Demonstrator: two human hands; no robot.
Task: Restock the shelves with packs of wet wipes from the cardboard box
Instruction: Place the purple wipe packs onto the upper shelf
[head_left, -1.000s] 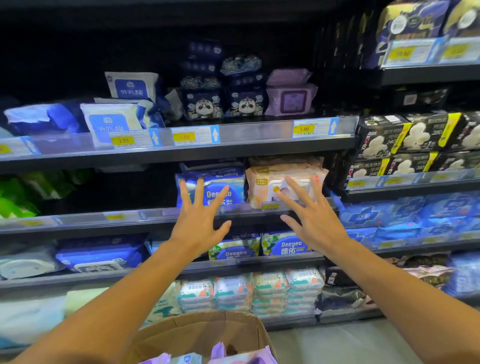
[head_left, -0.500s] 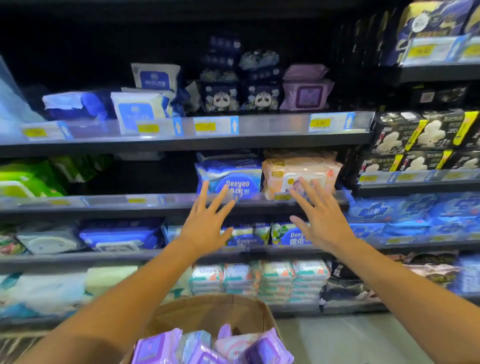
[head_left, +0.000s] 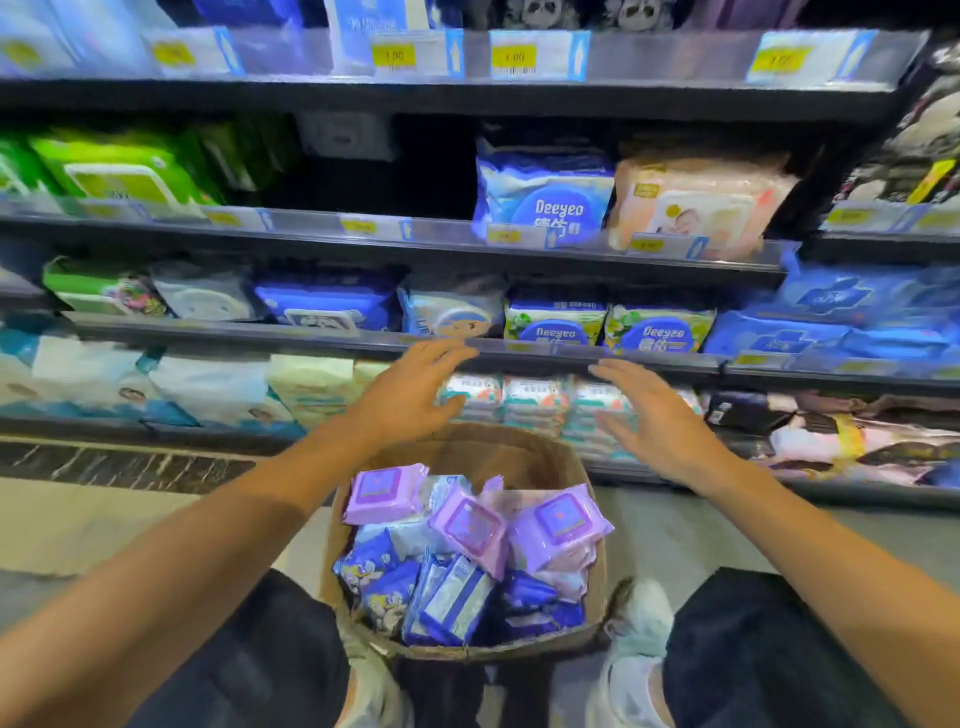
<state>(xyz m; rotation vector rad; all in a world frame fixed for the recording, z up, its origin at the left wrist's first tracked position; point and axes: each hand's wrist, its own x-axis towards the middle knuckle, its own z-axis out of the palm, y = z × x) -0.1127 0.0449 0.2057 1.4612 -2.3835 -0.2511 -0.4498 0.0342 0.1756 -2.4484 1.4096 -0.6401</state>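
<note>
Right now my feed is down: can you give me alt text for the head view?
Both hands, left hand and right hand, hover open and empty above a cardboard box on the floor, full of purple packs and blue packs of wet wipes. Behind stand stocked shelves.

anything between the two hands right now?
Head view: nothing held between left hand and right hand; behind the gap, stacked wipe packs and the cardboard box rim.

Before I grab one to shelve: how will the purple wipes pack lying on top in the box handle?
The purple pack looks soft-bodied and glossy, so probably squashy and a little slippery. Its flat lid likely gives a firmer hold. Lying loose on top, it should lift freely.
</note>
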